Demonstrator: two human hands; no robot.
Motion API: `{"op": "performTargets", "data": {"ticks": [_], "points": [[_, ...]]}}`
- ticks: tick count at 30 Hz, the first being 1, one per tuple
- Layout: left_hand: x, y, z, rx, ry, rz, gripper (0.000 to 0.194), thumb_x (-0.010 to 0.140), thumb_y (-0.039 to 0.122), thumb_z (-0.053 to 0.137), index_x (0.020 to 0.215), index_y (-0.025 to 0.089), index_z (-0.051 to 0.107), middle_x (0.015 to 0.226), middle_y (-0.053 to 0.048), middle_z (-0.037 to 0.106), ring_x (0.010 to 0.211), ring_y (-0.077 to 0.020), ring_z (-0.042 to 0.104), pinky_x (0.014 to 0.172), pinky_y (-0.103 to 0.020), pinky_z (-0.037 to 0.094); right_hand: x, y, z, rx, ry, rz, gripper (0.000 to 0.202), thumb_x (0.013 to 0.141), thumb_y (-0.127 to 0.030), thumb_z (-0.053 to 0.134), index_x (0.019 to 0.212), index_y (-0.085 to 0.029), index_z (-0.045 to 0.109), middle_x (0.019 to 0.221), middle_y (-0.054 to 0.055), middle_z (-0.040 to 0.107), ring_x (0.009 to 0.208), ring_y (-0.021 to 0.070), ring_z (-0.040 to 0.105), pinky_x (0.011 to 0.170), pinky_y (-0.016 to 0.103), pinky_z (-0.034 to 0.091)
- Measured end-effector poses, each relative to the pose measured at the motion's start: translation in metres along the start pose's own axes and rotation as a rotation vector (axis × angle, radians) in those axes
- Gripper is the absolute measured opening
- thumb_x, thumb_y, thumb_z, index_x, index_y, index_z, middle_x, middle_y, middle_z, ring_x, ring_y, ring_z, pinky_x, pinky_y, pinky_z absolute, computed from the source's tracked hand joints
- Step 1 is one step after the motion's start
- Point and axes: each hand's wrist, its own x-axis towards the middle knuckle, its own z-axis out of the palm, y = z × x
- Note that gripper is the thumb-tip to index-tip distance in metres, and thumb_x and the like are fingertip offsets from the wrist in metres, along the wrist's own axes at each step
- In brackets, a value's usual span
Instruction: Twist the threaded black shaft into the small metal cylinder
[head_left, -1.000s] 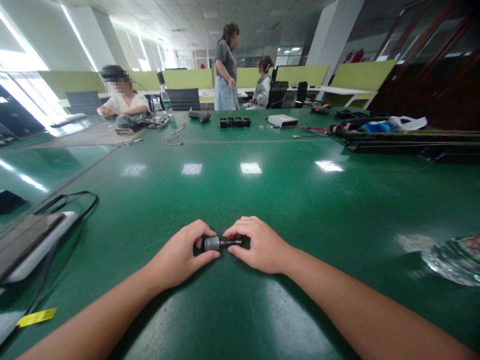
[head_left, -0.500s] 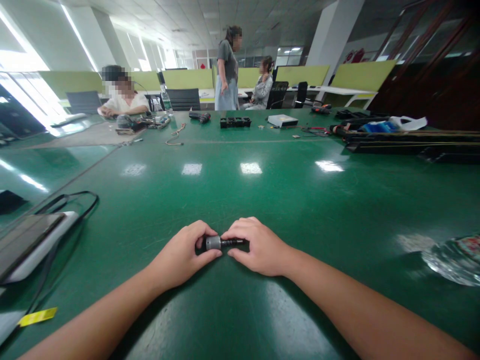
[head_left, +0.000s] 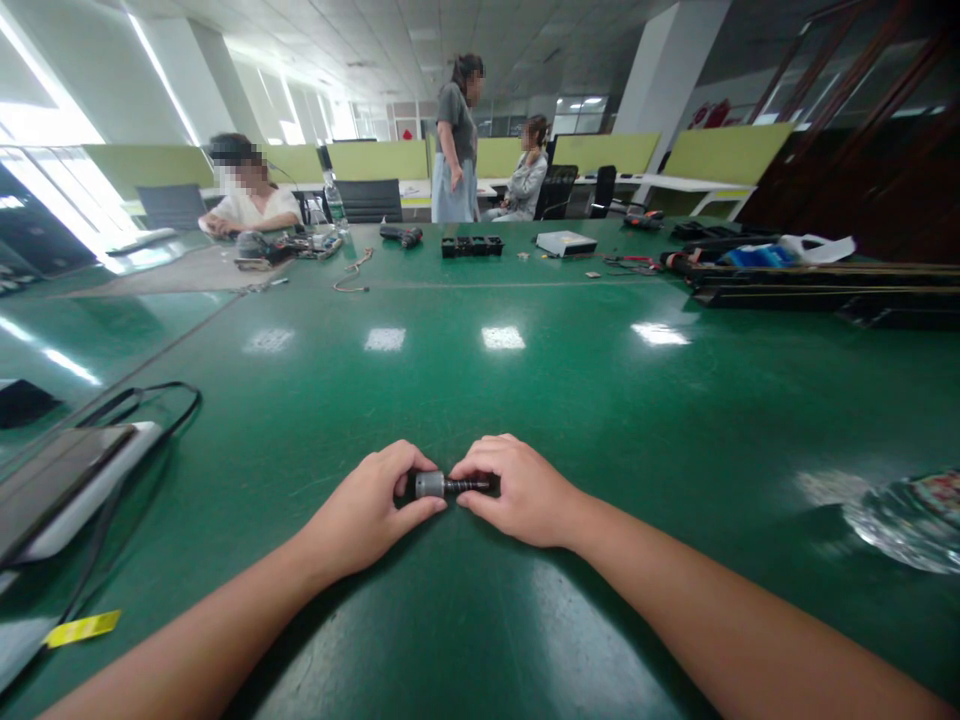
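Note:
A small metal screw shaft (head_left: 469, 486) with a grey cylindrical nut (head_left: 430, 485) lies crosswise low over the green table, in the middle front. My left hand (head_left: 379, 505) is curled around the nut, forefinger on its far side and thumb on its near side. Around the spiral-grooved shaft, the forefinger and thumb of my right hand (head_left: 521, 495) are closed. The fingertips of both hands are only a short gap apart. My left fingers and palm partly hide the dark left end of the piece, and the shaft's right tip reaches into my right palm.
At left a phone (head_left: 64, 485) lies on a white box beside a black cable (head_left: 184, 405). A clear glass dish (head_left: 892, 525) stands at right. Along the back are a black part (head_left: 471, 246), a power drill (head_left: 401, 235), a white box (head_left: 566, 243) and long black rails (head_left: 795, 290). Several people are beyond.
The view has shifted very slightly. Both hands keep almost the same hold, and a little more of the shaft shows between the right fingers.

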Motion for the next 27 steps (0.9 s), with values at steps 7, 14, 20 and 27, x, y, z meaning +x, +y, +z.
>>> {"op": "performTargets", "data": {"ticks": [7,14,20,27], "points": [[-0.0004,-0.0024,0.0012,0.0,0.002,0.013,0.021,0.085,0.036,0.065,0.099,0.02,0.062,0.082,-0.001,0.059,0.073,-0.0178,0.053,0.066,-0.028,0.041,-0.0004,0.0004,0.0007,0.0,0.013,0.015,0.014,0.077,-0.018,0.074,0.09,-0.02,0.071,0.083,0.001,0.069,0.081,0.0168,0.06,0.08,0.033,0.04],[-0.0002,-0.0019,0.0007,-0.012,0.005,0.003,0.02,0.086,0.035,0.064,0.099,0.02,0.062,0.081,0.0,0.057,0.072,-0.0173,0.052,0.065,-0.028,0.04,-0.0004,0.0009,-0.0002,-0.005,0.033,0.045,0.01,0.078,-0.018,0.072,0.087,-0.019,0.07,0.08,0.001,0.066,0.079,0.0163,0.058,0.077,0.031,0.041],[-0.0002,-0.0018,0.0004,-0.012,0.01,0.014,0.02,0.087,0.036,0.063,0.098,0.02,0.062,0.081,0.0,0.056,0.072,-0.0171,0.052,0.065,-0.028,0.041,-0.0008,-0.0003,-0.0002,-0.005,0.038,0.053,0.008,0.078,-0.017,0.071,0.085,-0.019,0.069,0.079,0.001,0.066,0.078,0.0162,0.057,0.075,0.031,0.041],[0.0002,-0.0028,-0.0001,-0.013,0.01,0.012,0.016,0.089,0.034,0.061,0.098,0.02,0.06,0.084,0.0,0.056,0.073,-0.0169,0.053,0.067,-0.028,0.042,-0.0014,0.0049,-0.006,-0.065,0.089,0.095,0.009,0.073,-0.014,0.07,0.08,-0.019,0.068,0.08,0.001,0.066,0.08,0.017,0.058,0.077,0.032,0.041]]}}
